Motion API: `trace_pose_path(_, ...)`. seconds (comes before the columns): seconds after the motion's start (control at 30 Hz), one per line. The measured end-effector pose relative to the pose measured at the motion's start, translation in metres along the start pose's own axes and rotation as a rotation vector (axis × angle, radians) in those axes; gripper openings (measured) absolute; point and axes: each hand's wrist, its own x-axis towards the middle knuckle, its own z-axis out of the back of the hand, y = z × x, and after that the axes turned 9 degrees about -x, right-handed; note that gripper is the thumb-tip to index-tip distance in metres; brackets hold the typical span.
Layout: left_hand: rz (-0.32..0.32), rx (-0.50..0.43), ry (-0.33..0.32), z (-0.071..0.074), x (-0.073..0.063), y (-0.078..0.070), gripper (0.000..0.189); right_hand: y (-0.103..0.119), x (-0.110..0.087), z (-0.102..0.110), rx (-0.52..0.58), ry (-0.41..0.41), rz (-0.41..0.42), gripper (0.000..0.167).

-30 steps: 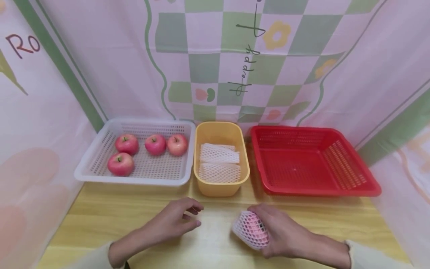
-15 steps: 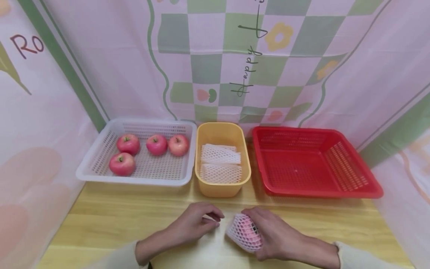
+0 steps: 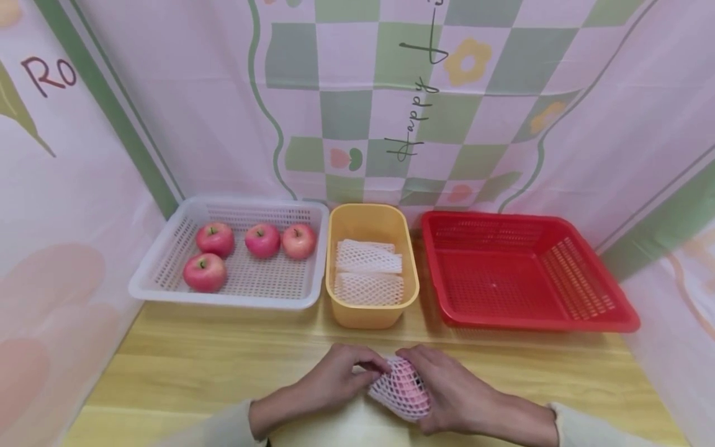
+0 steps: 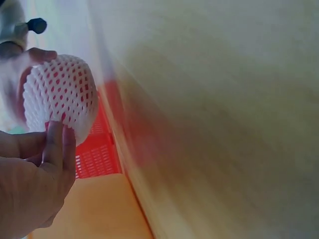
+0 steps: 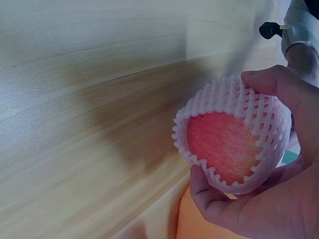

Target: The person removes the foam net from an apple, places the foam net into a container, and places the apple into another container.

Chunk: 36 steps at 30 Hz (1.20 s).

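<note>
An apple in a white foam net (image 3: 403, 388) is held just above the table, near its front edge. My right hand (image 3: 455, 394) grips it from the right. In the right wrist view, bare red apple skin (image 5: 222, 144) shows through the net's open end, with thumb and fingers wrapped around the sides. My left hand (image 3: 337, 382) has its fingertips at the net's left end. The left wrist view shows those fingers (image 4: 55, 144) pinching the net's edge against the apple. Whether they pull the net cannot be seen.
A white basket (image 3: 223, 299) with several unwrapped apples (image 3: 205, 272) stands at the back left. Beside it, a yellow bin (image 3: 365, 316) holds several folded foam nets (image 3: 368, 288). At the back right is a red basket (image 3: 497, 285). A printed curtain (image 3: 343, 115) hangs behind them.
My left hand has moved right and reached the net, where its fingertips now pinch the edge. My right hand has brought the wrapped apple slightly left. The baskets stay put.
</note>
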Motion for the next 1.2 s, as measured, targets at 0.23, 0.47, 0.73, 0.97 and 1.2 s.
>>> trace_pose_path(0.23, 0.068, -0.082, -0.011, -0.002, 0.000, 0.003, 0.027, 0.001, 0.002, -0.003, 0.005, 0.008, -0.011, 0.096)
trace_pose_path(0.47, 0.128, -0.110, -0.023, -0.005, 0.001, 0.005, 0.047, 0.002, 0.005, -0.004, 0.021, 0.014, -0.009, 0.099)
trace_pose_path(0.73, 0.141, -0.108, -0.035, -0.010, 0.003, 0.006, 0.058, 0.005, 0.007, -0.004, 0.062, -0.007, -0.040, 0.101)
trace_pose_path(0.97, 0.120, -0.112, -0.018, -0.012, 0.004, 0.005, 0.069, 0.008, 0.007, -0.004, 0.091, -0.046, -0.074, 0.104)
trace_pose_path(1.2, 0.092, 0.069, -0.011, -0.013, 0.004, 0.003, 0.088, 0.009, 0.008, -0.005, 0.115, -0.098, -0.074, 0.103)
